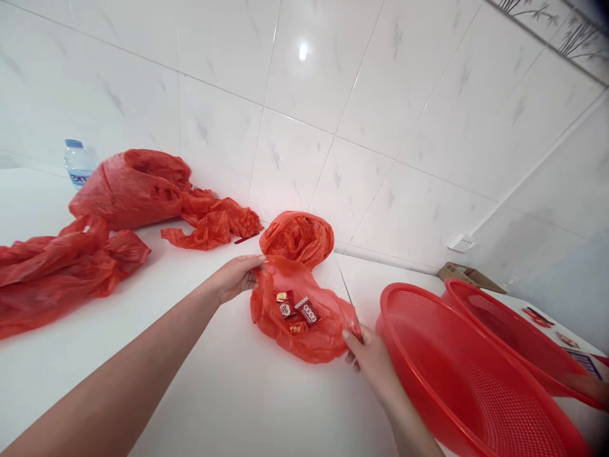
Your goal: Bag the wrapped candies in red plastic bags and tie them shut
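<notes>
A thin red polythene bag (276,317) lies at 6 o'clock on the white counter (143,355), holding small red-and-gold packets (295,311); such film seems best handled by light edge pinches. Left hand (235,278): fingers together, laid on the bag's upper edge, grip unclear. Right hand (368,362): fingertips pinched on its right edge.

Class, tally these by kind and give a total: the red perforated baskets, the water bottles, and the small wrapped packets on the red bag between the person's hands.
Red perforated plastic baskets: 2
Plastic water bottle: 1
Small wrapped packets on the red plastic bag: 4
Total: 7
</notes>
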